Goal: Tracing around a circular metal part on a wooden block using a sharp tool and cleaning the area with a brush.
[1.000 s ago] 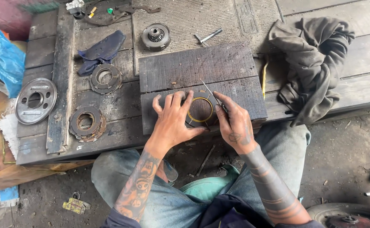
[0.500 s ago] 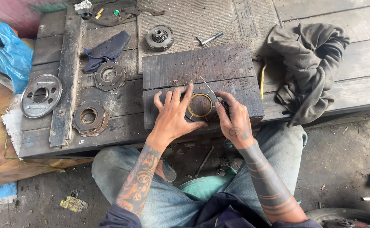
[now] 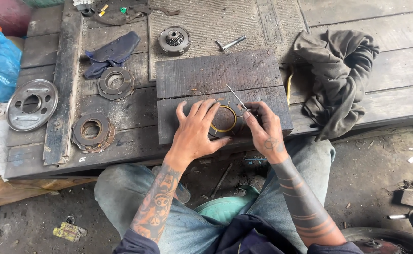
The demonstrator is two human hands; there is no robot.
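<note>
1. While the left hand [image 3: 194, 134] lies flat with its fingers spread, pressing down on a flat round ring-shaped plate with a brass-coloured inner edge [image 3: 225, 117], the plate rests on the front one of two dark wooden boards [image 3: 187, 115] set on the plank bench [image 3: 404, 66].
2. The right hand [image 3: 265, 131] has its fingertips pinched shut on a thin metal pick [image 3: 237, 97], gripped at its lower end just beside the plate's right edge.
3. The pick's long axis runs diagonally, its free tip pointing up and to the left, away from the person and over the boards' seam.
4. To the left lie two stacks of rusty round discs [image 3: 93, 132], a shiny metal plate with holes [image 3: 31, 104] and a dark blue rag [image 3: 112, 52].
5. A small toothed hub [image 3: 174, 40] and a bolt [image 3: 231, 43] lie behind the boards; a grey crumpled cloth [image 3: 338, 70] lies at the right.
</note>
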